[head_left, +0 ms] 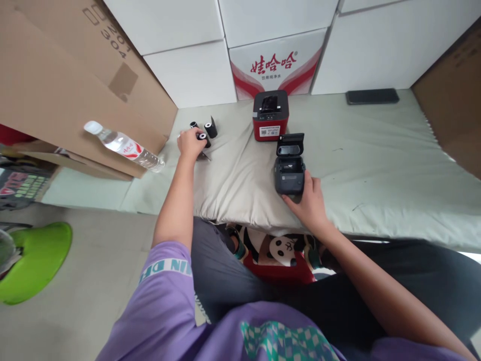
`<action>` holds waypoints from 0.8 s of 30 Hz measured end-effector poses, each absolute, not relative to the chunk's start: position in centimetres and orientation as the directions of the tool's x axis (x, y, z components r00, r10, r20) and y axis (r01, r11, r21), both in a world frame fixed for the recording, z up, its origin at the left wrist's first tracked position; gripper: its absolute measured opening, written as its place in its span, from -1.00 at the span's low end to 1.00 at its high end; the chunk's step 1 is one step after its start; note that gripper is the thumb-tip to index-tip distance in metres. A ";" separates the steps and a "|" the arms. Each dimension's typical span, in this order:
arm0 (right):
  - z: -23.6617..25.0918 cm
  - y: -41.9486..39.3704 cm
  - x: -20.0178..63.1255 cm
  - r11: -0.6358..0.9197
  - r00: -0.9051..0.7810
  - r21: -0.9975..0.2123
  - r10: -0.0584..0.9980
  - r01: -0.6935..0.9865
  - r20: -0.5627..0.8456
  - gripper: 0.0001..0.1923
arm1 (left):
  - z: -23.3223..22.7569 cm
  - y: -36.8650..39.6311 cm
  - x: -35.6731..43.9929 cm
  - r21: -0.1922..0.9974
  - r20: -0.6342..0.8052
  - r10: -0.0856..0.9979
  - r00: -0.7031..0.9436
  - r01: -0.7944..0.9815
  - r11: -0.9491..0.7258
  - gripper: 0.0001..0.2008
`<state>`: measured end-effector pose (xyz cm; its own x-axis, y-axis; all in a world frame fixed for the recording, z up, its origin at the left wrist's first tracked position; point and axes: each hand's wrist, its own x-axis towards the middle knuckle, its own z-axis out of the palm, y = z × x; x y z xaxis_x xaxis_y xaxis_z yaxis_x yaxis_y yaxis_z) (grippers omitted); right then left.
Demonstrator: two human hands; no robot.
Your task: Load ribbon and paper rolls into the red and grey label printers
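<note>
My left hand (190, 143) reaches out to several small black rolls (210, 129) on the pale cloth and closes around one roll (203, 137). My right hand (310, 203) rests against the near end of a small dark grey printer (288, 170) whose lid stands open. A red printer (270, 116) with a black top sits just behind it, untouched.
White cartons (278, 60) line the back, one with red print. A black phone (372, 96) lies at the far right. A plastic water bottle (124, 146) leans by brown cardboard boxes (56, 85) on the left. A green object (35, 260) lies on the floor.
</note>
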<state>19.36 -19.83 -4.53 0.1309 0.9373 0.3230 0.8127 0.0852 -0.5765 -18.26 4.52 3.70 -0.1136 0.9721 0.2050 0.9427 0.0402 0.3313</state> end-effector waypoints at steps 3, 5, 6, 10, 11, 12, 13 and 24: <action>-4.5 -19.8 19.3 0.082 0.133 -0.574 0.937 0.815 0.323 0.04 | 5.1 4.3 -17.3 0.310 0.252 0.954 -0.162 0.947 0.079 -0.59; -4.4 -19.8 19.2 0.077 0.132 -0.567 0.939 0.820 0.319 0.05 | 5.8 5.0 -16.5 0.282 0.223 0.965 -0.134 0.957 0.068 -0.54; -4.4 -19.8 19.1 0.077 0.129 -0.562 0.939 0.824 0.319 0.05 | 6.0 5.6 -16.1 0.252 0.193 0.974 -0.116 0.966 0.065 -0.49; -4.3 -19.8 18.9 0.079 0.122 -0.543 0.938 0.836 0.324 0.05 | 5.7 8.9 -14.8 0.145 0.065 0.996 -0.052 0.989 0.042 -0.35; -4.3 -19.8 18.9 0.078 0.125 -0.542 0.936 0.837 0.328 0.04 | 5.5 9.6 -14.6 0.151 0.051 0.998 -0.045 0.988 0.037 -0.38; -4.4 -19.8 18.9 0.077 0.128 -0.543 0.935 0.836 0.331 0.04 | 5.4 10.0 -14.4 0.173 0.046 0.998 -0.038 0.985 0.030 -0.42; -4.5 -19.8 18.9 0.078 0.131 -0.546 0.934 0.834 0.333 0.03 | 5.5 10.2 -14.3 0.209 0.051 0.998 -0.027 0.978 0.015 -0.47; -1.6 -20.6 19.1 0.210 0.161 -0.723 0.899 0.658 0.407 -0.27 | 8.6 -6.5 -5.9 1.000 -0.018 0.988 0.153 -0.002 0.018 -0.74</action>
